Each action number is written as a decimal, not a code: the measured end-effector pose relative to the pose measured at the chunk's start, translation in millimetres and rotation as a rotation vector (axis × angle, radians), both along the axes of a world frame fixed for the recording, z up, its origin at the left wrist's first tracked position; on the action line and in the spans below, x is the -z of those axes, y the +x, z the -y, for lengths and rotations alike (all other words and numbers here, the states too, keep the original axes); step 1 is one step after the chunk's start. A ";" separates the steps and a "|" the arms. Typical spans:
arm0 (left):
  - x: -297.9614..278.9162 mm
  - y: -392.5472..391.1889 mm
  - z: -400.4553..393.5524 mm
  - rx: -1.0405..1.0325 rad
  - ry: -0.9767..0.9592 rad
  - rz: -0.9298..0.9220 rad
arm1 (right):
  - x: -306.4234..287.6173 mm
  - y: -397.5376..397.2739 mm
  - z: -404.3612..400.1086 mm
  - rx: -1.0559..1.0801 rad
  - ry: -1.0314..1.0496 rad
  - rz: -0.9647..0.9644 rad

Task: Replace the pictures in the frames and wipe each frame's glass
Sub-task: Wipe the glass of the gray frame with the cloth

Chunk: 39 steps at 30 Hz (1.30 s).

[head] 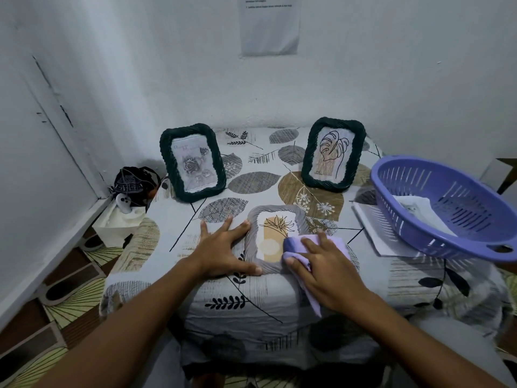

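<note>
Three picture frames with rope-like woven borders sit on a desk draped in a pale cotton cloth (279,292) printed with grey, tan and black leaves. Two are dark green and stand upright at the back: the left dark green frame (192,162) holds a greyish rose drawing, the right dark green frame (333,154) a line drawing of a large split leaf. The third, a light grey woven frame (275,238), lies flat near the front edge, its picture showing a black sprig over tan and cream shapes.

The left hand (223,252) lies flat on the cloth with fingers spread and straight, fingertips and thumb touching the grey frame's left border. The right hand (326,266) presses a soft, folded lilac cloth (300,245) onto the lower right part of that frame's glass, thumb and fingers bent over the fabric; a corner of it hangs past the desk edge.

At the right, a round lavender plastic basket (447,208) with slotted walls sits tilted on a sheet of white paper (375,231); inside lies one printed picture (419,212), seemingly of a pale cat.

A printed paper sheet (270,23) is stuck on the rough white wall. On the floor at left, a dark patterned bag (133,184) rests on a white box (114,224).
</note>
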<state>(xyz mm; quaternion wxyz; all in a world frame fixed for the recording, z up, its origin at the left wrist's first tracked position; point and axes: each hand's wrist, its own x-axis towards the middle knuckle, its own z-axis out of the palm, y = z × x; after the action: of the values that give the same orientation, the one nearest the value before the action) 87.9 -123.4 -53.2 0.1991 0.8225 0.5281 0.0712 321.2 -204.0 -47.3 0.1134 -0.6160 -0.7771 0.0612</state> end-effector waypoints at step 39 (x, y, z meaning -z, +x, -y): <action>8.1 -3.3 -3.9 0.017 0.019 0.002 | 8.5 1.6 -16.4 0.040 -0.031 -0.003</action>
<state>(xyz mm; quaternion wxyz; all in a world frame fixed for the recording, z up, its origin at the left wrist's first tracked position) 84.6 -119.5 -61.3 0.1922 0.8287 0.5202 0.0755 322.7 -187.6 -55.8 0.1060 -0.6331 -0.7634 0.0717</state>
